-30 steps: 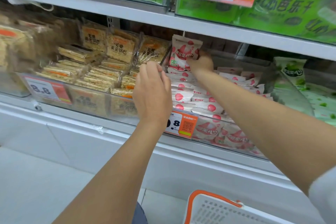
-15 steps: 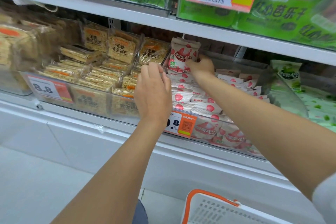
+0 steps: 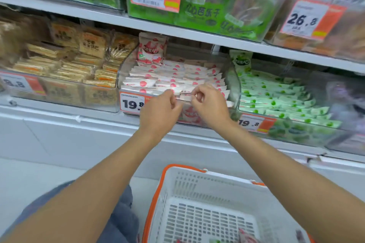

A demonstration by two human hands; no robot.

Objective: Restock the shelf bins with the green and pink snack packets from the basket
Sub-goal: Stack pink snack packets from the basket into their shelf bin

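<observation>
Left hand [image 3: 160, 112]: fingers curled, tips pinching the left end of a small pink packet [image 3: 185, 97]. Right hand [image 3: 209, 106]: fingers likewise curled, pinching the right end of the same packet. The packet lies flat between the two hands at the front edge of the pink bin [image 3: 126, 59]. Motion blur hides the finer finger placement.

Pink bin: clear-walled, packed with rows of pink packets [image 3: 167, 79] lying flat. One larger pink bag [image 3: 151, 49] stands upright at the back left. A price tag [image 3: 131, 103] reading 19.8 is fixed to the front, partly covered by the left hand.

Just to the right is the green bin [image 3: 236, 85], holding rows of green packets [image 3: 276, 96], with an upright green bag [image 3: 242, 61] at the back.

To the left is a bin of brown cracker packs [image 3: 79, 69].

Below the forearms is the white basket [image 3: 207, 185] with an orange rim. A pink item [image 3: 246, 236] shows at its bottom edge, cut off by the frame.
</observation>
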